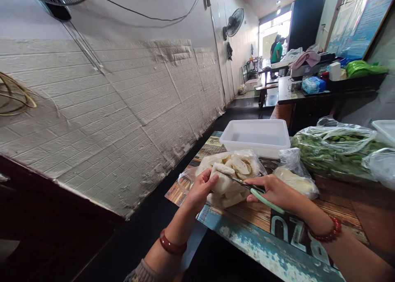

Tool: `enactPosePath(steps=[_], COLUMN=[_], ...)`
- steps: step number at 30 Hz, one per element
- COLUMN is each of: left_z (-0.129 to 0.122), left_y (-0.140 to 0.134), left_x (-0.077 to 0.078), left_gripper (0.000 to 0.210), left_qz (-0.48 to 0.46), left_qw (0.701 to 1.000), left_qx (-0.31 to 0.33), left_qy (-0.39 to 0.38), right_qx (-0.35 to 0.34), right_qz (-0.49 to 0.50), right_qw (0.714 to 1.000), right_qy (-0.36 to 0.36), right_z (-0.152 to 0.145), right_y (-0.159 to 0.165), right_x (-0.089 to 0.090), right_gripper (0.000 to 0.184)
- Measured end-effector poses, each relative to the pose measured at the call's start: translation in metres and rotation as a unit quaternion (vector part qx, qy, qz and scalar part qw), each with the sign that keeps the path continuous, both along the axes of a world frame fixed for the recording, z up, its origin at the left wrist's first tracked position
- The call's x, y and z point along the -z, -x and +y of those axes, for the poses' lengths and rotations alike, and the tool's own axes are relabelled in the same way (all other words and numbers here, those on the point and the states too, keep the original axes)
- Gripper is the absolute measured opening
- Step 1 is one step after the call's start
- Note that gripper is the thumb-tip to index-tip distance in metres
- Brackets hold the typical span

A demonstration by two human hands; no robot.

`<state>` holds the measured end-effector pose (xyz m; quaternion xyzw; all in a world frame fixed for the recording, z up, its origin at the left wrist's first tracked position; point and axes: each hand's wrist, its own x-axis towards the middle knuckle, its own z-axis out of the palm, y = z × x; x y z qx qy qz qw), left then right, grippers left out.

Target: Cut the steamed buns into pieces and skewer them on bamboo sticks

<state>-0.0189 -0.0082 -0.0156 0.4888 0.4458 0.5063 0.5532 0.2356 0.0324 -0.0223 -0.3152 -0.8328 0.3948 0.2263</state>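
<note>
My left hand [202, 187] pinches the edge of a pale, soft, folded piece of food [220, 183] whose exact kind I cannot make out. More such pieces [239, 165] lie behind it in an open clear plastic bag [205, 162] on the table. My right hand [273, 189] grips scissors with light green handles [266, 200]. Their blades [236, 179] point left and reach the pale piece near my left fingers; whether they are parted is hard to see.
Behind the bag stands a white plastic tub [256, 136]. To the right lie a small knotted bag with pale contents [294, 177] and a large clear bag of green vegetables [336, 150]. A brick-patterned wall [138, 105] runs along the left. Two people [277, 52] stand far back.
</note>
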Motion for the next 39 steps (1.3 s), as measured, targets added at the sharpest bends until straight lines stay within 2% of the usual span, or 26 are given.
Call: enactPosePath(steps=[3, 7, 15, 22, 28, 33, 39], left_z=[0.002, 0.001, 0.000, 0.002, 0.004, 0.005, 0.007], left_y=[0.002, 0.001, -0.003, -0.006, -0.006, -0.008, -0.008], left_x=[0.001, -0.001, -0.001, -0.001, -0.005, -0.008, -0.007], left_gripper=[0.053, 0.050, 0.046, 0.044, 0.046, 0.047, 0.050], left_qz=[0.015, 0.021, 0.031, 0.061, 0.057, 0.056, 0.067], left_qw=[1.000, 1.000, 0.999, 0.998, 0.998, 0.998, 0.997], left_qx=[-0.017, -0.012, -0.013, 0.019, 0.005, -0.008, -0.012], left_qy=[0.006, 0.009, -0.001, -0.007, 0.005, 0.010, 0.019], right_qx=[0.028, 0.030, 0.048, 0.024, 0.021, 0.033, 0.007], right_qz=[-0.024, -0.047, -0.083, -0.079, -0.041, 0.001, 0.008], right_qw=[0.999, 0.998, 0.995, 0.997, 0.999, 0.999, 1.000], right_qy=[-0.001, 0.001, 0.008, -0.010, 0.010, 0.012, 0.010], right_z=[-0.002, -0.005, -0.006, -0.008, -0.004, 0.000, 0.005], right_y=[0.001, 0.002, 0.003, 0.003, 0.003, 0.004, 0.005], right_x=[-0.004, -0.006, -0.007, -0.008, -0.003, 0.008, 0.013], right_gripper=[0.049, 0.061, 0.068, 0.064, 0.053, 0.055, 0.043])
